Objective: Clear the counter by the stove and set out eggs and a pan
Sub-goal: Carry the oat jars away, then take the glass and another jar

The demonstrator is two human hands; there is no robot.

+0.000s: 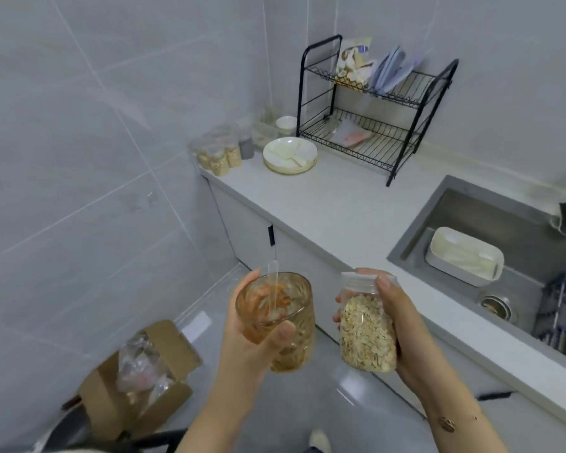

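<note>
My left hand (pixel 252 335) grips an amber ribbed glass (pixel 294 325) smeared with orange residue, and a clear plastic spoon (pixel 273 282) stands in it. My right hand (pixel 402 325) holds a clear jar of oats (pixel 366 335) with a white lid, fingers wrapped round its upper part. Both are held in the air over the floor, in front of the grey counter (pixel 340 210). No eggs, pan or stove are in view.
At the counter's far end stand several more oat jars (pixel 219 155), a stack of white plates (pixel 290 155) and a black two-tier dish rack (pixel 373 109). A sink (pixel 520 230) at right holds a white container (pixel 464 256). An open cardboard box (pixel 138 377) sits on the floor.
</note>
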